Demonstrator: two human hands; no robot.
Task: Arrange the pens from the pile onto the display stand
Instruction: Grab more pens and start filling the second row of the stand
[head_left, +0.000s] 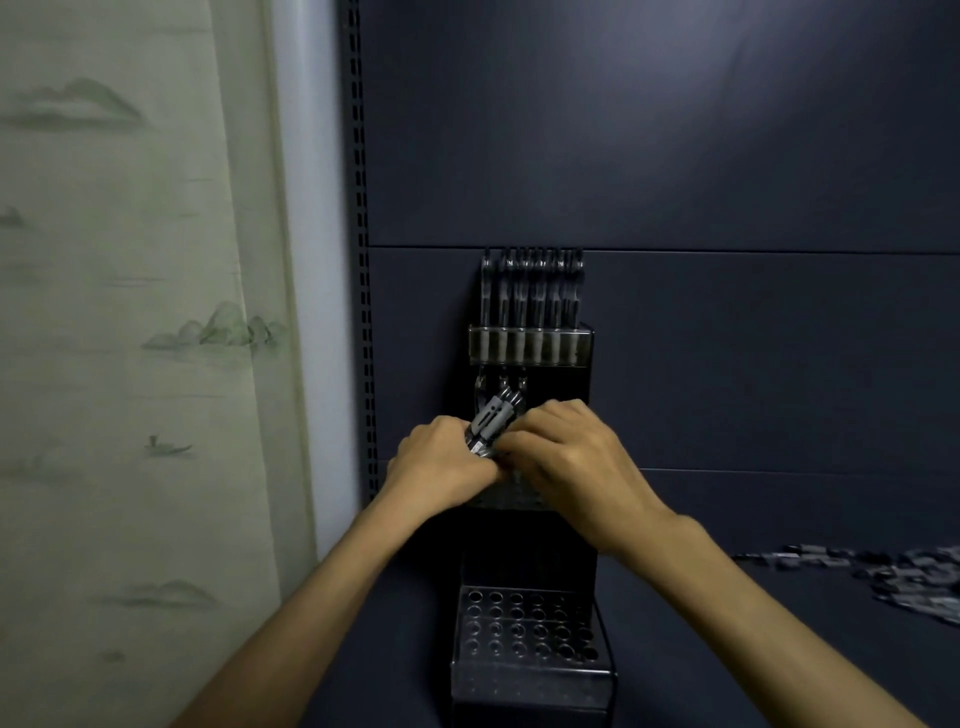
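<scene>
Right now both hands, the left hand (441, 457) and right hand (566, 457), clutch one bundle of pens (493, 423) before the three-tiered display stand (530, 670), its top row (530, 304) holding about seven.

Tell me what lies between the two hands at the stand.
In the head view, a bundle of grey pens sits between the left hand and right hand, in front of the stand's middle tier.

Left hand (441, 457) grips a pen bundle (492, 422) before the display stand (530, 519); right hand (566, 457) seemingly pinches one
</scene>
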